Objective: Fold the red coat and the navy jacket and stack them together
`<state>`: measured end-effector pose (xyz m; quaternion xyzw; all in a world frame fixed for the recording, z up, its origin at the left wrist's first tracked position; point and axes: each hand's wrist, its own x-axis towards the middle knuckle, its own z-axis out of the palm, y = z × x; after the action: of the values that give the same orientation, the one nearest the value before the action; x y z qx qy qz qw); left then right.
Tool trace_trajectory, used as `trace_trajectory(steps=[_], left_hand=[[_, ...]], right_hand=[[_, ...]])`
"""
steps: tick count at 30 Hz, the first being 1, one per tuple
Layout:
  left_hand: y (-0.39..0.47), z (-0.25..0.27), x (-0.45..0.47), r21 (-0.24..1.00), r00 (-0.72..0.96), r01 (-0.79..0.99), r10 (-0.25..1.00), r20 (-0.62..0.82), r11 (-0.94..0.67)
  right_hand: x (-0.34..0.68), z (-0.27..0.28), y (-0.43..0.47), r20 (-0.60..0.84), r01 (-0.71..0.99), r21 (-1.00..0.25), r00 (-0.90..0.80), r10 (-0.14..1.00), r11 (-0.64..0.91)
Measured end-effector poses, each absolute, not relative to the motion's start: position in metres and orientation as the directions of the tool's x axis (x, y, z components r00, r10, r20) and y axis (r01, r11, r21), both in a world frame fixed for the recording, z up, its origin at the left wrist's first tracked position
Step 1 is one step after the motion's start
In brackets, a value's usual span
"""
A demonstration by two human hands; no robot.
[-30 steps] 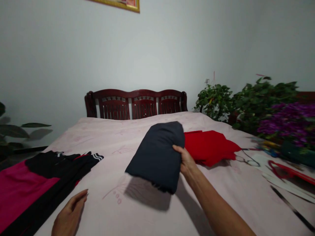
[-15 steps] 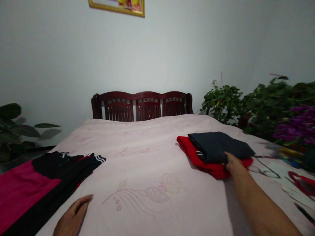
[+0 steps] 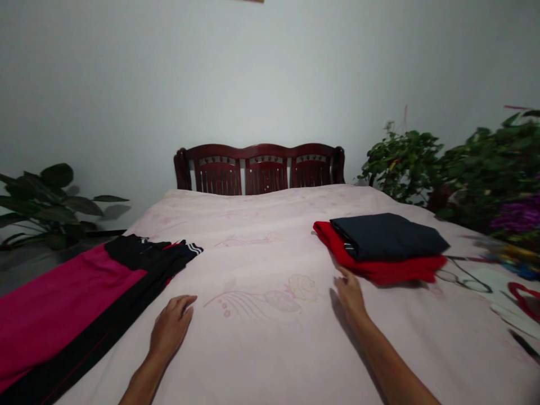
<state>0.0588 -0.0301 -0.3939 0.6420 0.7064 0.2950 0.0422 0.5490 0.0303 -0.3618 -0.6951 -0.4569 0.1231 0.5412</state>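
My left hand [image 3: 172, 325] holds nothing, its thumb and fingers apart, just over the pink bedspread [image 3: 261, 349]. Beside it, to the left, lie a magenta garment [image 3: 71, 298] with a black upper part and a long black garment [image 3: 101, 320], with a white-striped dark end near the top. On the right, a folded dark grey garment [image 3: 388, 236] rests on a folded red garment [image 3: 379, 270]. My right hand [image 3: 351, 293], free of any object with its fingers extended, is just in front of the near left side of this pile.
Eyeglasses [image 3: 464, 281], a red-rimmed object [image 3: 525, 298] and a dark pen-like item [image 3: 523, 343] lie on the right. Leafy plants [image 3: 400, 163] stand along that side, with another plant [image 3: 50, 205] at the left. A dark wooden headboard [image 3: 264, 169] closes the far end.
My right hand has let go of the folded pile and moved left, away from it. My left hand has come forward and right. The view has shifted left and down.
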Motion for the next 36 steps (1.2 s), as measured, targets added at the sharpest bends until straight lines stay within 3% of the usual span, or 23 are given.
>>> trace_trajectory(steps=[3, 5, 9, 11, 15, 36], left_hand=[[-0.042, -0.391, 0.077, 0.248, -0.083, 0.969, 0.937, 0.339, -0.004], [-0.052, -0.39, 0.089, 0.14, -0.069, 0.99, 0.946, 0.316, 0.025], [-0.072, -0.388, 0.109, 0.062, -0.091, 0.995, 0.968, 0.235, 0.079], [-0.079, -0.388, 0.115, 0.057, -0.097, 0.995, 0.972, 0.212, 0.087], [-0.087, -0.39, 0.118, 0.065, -0.081, 0.996, 0.975, 0.209, 0.069], [-0.087, -0.395, 0.111, 0.125, -0.045, 0.992, 0.973, 0.225, 0.017]], right_hand=[[0.495, -0.381, 0.012, 0.323, 0.602, -0.798, 0.368, 0.872, 0.041], [0.465, -0.384, -0.001, 0.339, 0.723, -0.687, 0.243, 0.909, 0.063], [0.426, -0.383, -0.023, 0.333, 0.953, -0.278, -0.023, 0.943, 0.122], [0.418, -0.381, -0.03, 0.322, 0.968, -0.193, -0.094, 0.942, 0.163], [0.417, -0.381, -0.033, 0.316, 0.958, -0.175, -0.163, 0.935, 0.226], [0.427, -0.392, -0.026, 0.39, 0.935, -0.222, -0.175, 0.904, 0.277]])
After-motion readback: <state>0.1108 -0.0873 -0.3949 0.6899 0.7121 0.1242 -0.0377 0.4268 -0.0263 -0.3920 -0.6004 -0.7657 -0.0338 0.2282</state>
